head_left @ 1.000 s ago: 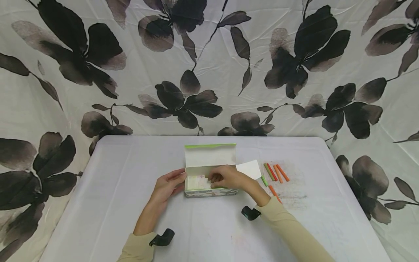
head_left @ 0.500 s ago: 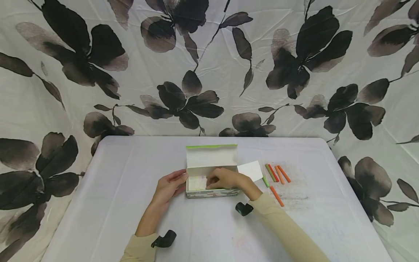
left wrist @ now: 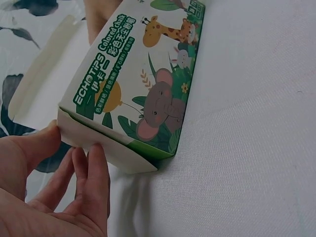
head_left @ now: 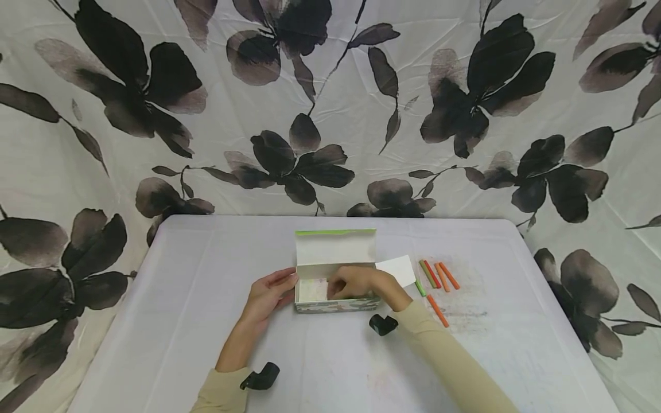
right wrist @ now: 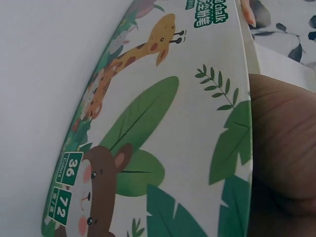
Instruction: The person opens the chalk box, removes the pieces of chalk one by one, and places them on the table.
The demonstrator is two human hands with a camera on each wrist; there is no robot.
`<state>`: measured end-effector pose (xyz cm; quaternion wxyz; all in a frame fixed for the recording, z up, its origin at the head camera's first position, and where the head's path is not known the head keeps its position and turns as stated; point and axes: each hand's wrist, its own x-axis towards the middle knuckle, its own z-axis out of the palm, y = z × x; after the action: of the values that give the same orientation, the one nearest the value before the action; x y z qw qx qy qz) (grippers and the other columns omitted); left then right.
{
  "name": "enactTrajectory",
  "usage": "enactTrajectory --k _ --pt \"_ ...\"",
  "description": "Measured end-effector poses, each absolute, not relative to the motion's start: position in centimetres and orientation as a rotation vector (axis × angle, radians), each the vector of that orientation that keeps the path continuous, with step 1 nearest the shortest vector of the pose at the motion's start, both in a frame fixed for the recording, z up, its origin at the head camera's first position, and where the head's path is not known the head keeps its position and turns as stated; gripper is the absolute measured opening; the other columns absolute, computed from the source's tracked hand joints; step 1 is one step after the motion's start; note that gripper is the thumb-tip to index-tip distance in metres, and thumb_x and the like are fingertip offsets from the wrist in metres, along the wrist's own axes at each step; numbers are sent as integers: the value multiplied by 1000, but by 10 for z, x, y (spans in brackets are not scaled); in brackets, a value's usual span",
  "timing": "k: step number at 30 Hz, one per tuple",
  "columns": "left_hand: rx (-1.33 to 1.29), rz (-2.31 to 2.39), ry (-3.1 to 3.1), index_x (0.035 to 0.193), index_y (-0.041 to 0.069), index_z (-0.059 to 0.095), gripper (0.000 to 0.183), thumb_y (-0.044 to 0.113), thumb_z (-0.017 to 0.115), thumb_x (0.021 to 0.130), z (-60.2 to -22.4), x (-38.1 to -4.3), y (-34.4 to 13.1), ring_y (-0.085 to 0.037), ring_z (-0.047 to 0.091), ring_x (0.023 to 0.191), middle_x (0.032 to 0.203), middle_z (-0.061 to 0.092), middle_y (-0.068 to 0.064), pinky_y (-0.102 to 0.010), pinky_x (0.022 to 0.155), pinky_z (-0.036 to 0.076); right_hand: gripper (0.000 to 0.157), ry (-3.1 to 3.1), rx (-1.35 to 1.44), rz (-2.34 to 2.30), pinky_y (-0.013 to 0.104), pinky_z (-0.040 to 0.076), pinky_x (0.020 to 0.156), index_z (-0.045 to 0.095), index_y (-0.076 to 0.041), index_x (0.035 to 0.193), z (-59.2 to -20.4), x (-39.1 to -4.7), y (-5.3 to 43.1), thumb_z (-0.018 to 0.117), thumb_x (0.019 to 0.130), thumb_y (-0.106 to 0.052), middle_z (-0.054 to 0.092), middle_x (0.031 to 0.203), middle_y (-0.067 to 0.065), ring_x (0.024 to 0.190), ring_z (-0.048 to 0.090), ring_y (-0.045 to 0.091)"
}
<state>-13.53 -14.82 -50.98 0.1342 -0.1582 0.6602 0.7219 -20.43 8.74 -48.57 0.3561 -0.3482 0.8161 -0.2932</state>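
The chalk box [left wrist: 123, 74] sits on the desk [head_left: 206, 321], its printed front toward the person. That panel reads "ECHOTIPS Colored chalk", with Chinese characters below and beside it; further along, green tags read "36 Colors" and "72". A giraffe, an elephant with a balloon and leaves decorate it. The lid [head_left: 335, 246] stands raised at the back, white inside with a green edge. The visible part of the interior is pale, with faint pinkish marks.

The left hand [head_left: 267, 295] holds the box's left end, thumb and bent fingers against the end flap. The right hand [head_left: 356, 282] reaches inside with curled fingers; whether they grip anything is hidden.

A white side flap [head_left: 396, 269] sticks out at the right end. Near it lie six chalk sticks [head_left: 442, 276]: olive, red, three orange and one green, the green just beside the flap. Smudges mark the desk around them. Behind hangs a floral cloth [head_left: 206, 115].
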Motion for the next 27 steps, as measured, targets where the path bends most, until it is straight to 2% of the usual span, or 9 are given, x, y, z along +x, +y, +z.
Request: enactTrajectory --k 6,11,17,27 --pt "-456 2096 1917 138 -2 60 45 16 72 98 -511 -137 -147 -19 64 115 136 62 -20 -24 88 57 11 2094 -920 -787 16 50 73 77 0 104 -485 -205 89 68 97 2 73 94 3 77 57 3" --pt "-460 2105 1910 138 -2 61 45 15 73 98 -511 -137 -147 -18 65 114 135 63 -21 -25 88 57 10 2168 -972 -764 17 51 77 77 -2 105 -481 -204 96 71 97 -5 74 96 2 82 60 3" --pt "-458 2111 1909 138 -3 60 47 16 74 97 -509 -136 -148 -20 64 117 137 62 -21 -27 91 57 16 2240 -1030 -858 21 54 85 74 -1 112 -477 -199 106 71 98 -8 73 103 4 93 66 8" --pt "-505 2093 1942 136 0 63 49 21 77 95 -508 -136 -150 -20 67 111 126 69 -13 -32 92 58 18 2280 -1027 -1089 25 56 88 75 -5 115 -472 -198 124 70 100 -12 74 106 1 95 66 7"
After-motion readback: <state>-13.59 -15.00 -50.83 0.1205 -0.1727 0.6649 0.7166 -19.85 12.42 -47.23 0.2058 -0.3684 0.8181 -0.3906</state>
